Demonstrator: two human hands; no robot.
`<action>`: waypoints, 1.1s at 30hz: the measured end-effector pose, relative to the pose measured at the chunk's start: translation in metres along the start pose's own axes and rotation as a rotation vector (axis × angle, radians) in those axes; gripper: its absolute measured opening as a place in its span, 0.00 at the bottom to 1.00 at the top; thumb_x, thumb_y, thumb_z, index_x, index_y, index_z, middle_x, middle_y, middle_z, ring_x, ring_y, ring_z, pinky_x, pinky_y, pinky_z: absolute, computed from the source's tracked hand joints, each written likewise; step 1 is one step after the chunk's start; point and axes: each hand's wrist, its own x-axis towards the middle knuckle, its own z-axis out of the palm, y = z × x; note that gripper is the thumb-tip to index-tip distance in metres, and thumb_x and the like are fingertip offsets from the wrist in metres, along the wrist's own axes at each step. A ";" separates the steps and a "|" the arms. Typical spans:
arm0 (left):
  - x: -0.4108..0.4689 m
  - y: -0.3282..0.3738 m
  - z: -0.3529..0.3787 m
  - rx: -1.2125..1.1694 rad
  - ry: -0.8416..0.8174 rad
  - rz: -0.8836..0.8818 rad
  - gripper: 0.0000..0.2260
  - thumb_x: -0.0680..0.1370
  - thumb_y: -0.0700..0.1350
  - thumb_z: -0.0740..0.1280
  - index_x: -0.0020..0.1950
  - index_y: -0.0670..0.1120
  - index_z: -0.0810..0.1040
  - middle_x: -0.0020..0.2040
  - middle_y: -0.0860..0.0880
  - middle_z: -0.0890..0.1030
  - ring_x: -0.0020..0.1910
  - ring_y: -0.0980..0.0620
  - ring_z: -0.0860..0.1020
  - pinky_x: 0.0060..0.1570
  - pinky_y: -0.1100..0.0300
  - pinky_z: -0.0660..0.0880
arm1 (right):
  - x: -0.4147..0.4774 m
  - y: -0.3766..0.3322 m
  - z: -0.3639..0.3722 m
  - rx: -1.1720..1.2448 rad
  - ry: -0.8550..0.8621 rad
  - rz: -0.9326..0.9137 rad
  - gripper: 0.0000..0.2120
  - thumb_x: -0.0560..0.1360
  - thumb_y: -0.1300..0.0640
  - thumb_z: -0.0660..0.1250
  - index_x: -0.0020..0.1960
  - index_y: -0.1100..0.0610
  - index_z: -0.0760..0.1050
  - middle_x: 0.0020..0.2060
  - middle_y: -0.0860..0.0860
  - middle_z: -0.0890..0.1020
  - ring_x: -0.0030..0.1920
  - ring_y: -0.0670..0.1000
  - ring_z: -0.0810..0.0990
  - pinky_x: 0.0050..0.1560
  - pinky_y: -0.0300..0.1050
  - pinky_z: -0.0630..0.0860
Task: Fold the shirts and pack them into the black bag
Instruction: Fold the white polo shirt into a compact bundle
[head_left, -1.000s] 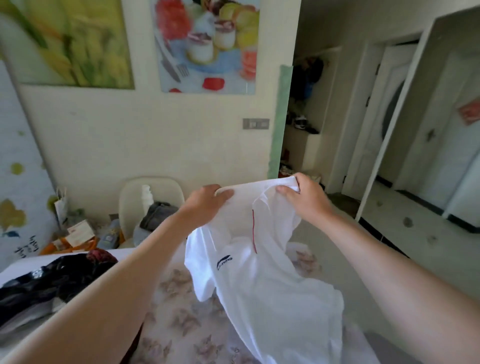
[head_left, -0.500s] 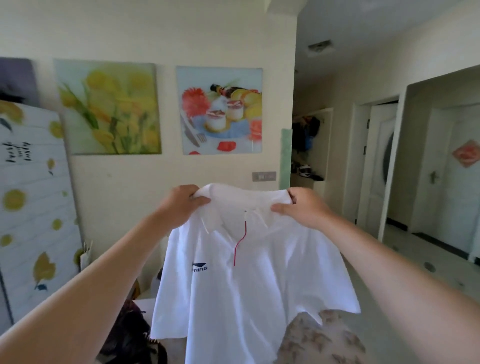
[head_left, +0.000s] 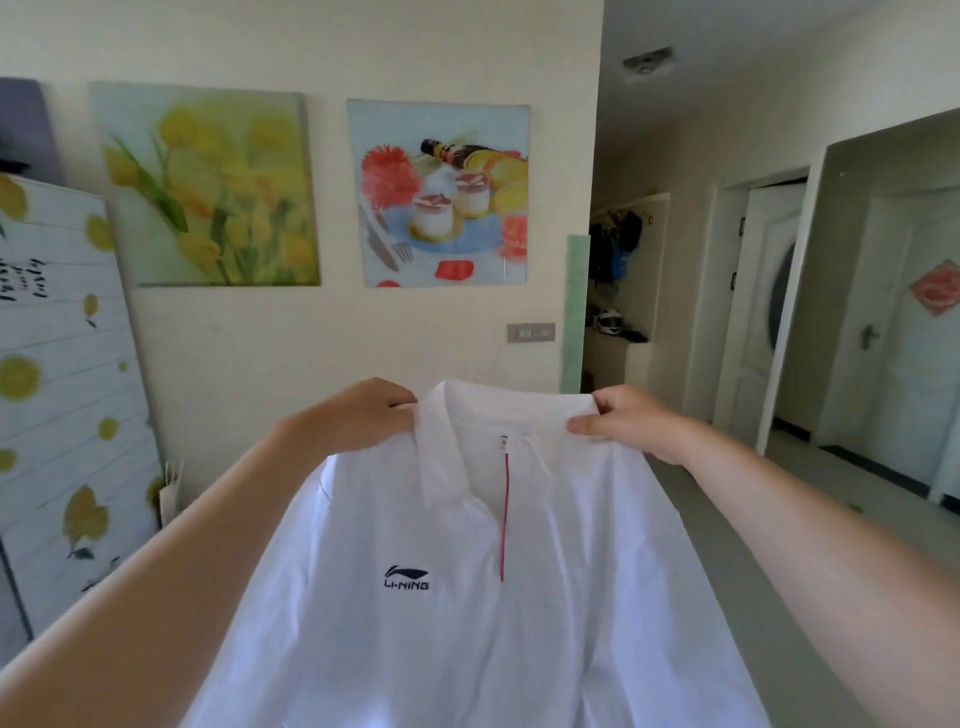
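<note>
Wall paintings (head_left: 439, 192) behind | white shirt (head_left: 467, 613) now raised, spread open, no longer bunched | left hand (head_left: 363, 415), right hand (head_left: 631, 423): fingers (head_left: 387, 397) pinch shoulders | folding next.

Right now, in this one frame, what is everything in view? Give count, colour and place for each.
shirt: one, white with a red placket stripe and dark chest logo, held up at centre, front toward the camera
flower painting: one, yellow and green, wall upper left
dessert painting: one, blue, red and yellow, wall centre
patterned panel: one, pale with yellow prints, far left
switch plate: one, grey, wall below the dessert painting
corner strip: one, green, wall edge right of centre
door with oval pane: one, white, hallway right
door with red diamond sign: one, white, far right
left hand: one, grips the shirt left of the collar
right hand: one, grips the shirt right of the collar
</note>
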 end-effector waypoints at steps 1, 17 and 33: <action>0.007 -0.010 0.015 0.051 -0.001 -0.007 0.10 0.78 0.50 0.65 0.43 0.48 0.82 0.42 0.50 0.82 0.44 0.48 0.79 0.39 0.58 0.71 | 0.007 0.011 0.007 -0.046 0.045 0.024 0.08 0.72 0.51 0.77 0.46 0.55 0.84 0.42 0.48 0.87 0.44 0.48 0.85 0.47 0.43 0.80; 0.114 -0.174 0.241 0.097 0.017 -0.557 0.12 0.79 0.44 0.58 0.49 0.42 0.80 0.47 0.45 0.84 0.45 0.43 0.83 0.43 0.55 0.77 | 0.156 0.198 0.183 -0.251 -0.015 0.279 0.11 0.75 0.50 0.66 0.40 0.56 0.79 0.34 0.48 0.85 0.38 0.53 0.85 0.41 0.44 0.79; 0.060 -0.202 0.476 0.052 -0.574 -0.335 0.27 0.82 0.50 0.60 0.80 0.55 0.56 0.81 0.53 0.53 0.79 0.52 0.53 0.75 0.52 0.55 | 0.071 0.425 0.299 -0.566 -0.352 0.394 0.23 0.80 0.61 0.56 0.73 0.51 0.67 0.67 0.53 0.75 0.59 0.56 0.78 0.53 0.52 0.78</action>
